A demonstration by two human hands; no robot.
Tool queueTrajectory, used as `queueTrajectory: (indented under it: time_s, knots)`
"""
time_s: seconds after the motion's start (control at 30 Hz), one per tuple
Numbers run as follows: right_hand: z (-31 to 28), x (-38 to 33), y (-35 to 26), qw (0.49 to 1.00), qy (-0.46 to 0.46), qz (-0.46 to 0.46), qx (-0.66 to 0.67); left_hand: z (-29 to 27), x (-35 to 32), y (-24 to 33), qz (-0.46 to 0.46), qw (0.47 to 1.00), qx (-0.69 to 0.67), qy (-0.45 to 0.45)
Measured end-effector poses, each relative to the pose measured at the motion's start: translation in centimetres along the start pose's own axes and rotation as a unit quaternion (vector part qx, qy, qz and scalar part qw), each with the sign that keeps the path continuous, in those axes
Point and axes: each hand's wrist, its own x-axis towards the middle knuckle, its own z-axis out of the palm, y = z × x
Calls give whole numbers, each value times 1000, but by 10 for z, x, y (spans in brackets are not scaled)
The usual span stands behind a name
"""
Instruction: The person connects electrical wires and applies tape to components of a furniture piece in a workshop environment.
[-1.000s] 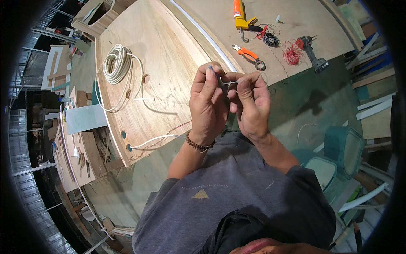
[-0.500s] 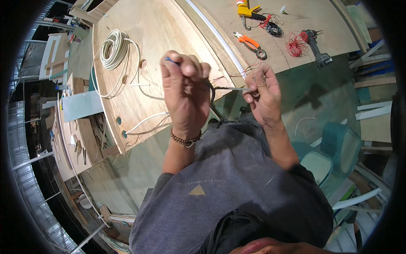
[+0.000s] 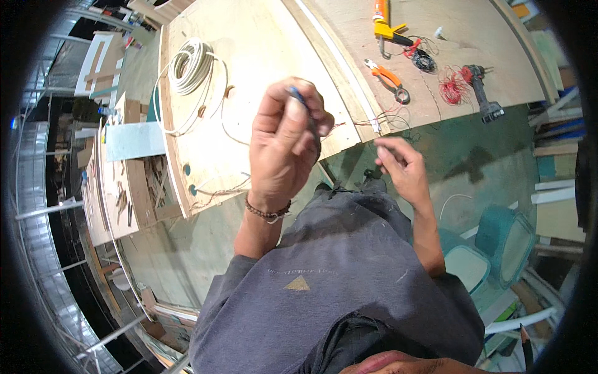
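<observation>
My left hand (image 3: pixel 283 140) is raised over the near edge of the wooden panel (image 3: pixel 249 37). Its fingers are closed around a slim dark item (image 3: pixel 299 95) with a blue end showing above the thumb; the rest is hidden in the grip, so its kind is unclear. To the right and slightly lower is my right hand (image 3: pixel 403 168), past the panel's edge and over the floor. Its fingers are loosely bent and somewhat blurred, with a gap between thumb and forefinger and nothing visible in it. Thin wires (image 3: pixel 392 118) lie at the panel's edge near it.
A coil of white cable (image 3: pixel 190 68) rests on the panel's left. Toward the back right are orange-handled pliers (image 3: pixel 390 78), a yellow caulking gun (image 3: pixel 389 30), a bundle of red wire (image 3: pixel 453 90) and a cordless drill (image 3: pixel 479 90). A greenish chair (image 3: pixel 501 240) stands at right.
The grey strip stretched between my hands is no longer visible. My right hand has come away and moved lower; my left hand has turned, keeping its hold. The view has shifted slightly.
</observation>
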Motion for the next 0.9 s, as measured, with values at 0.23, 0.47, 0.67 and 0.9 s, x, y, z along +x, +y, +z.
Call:
queueTrajectory:
  time_s: [0.23,0.47,0.67,0.9]
  knots:
    - [26,16,-109,975,-4,-188,119,11,-22,-31,41,974,213,59]
    - [24,16,-114,973,-29,-196,120,4,-25,-27,16,974,225,37]
    - [17,13,-118,961,-60,-207,171,6,-20,-24,-18,978,208,-11]
    - [-4,16,-118,959,-123,-207,148,7,-11,-21,23,937,328,-115]
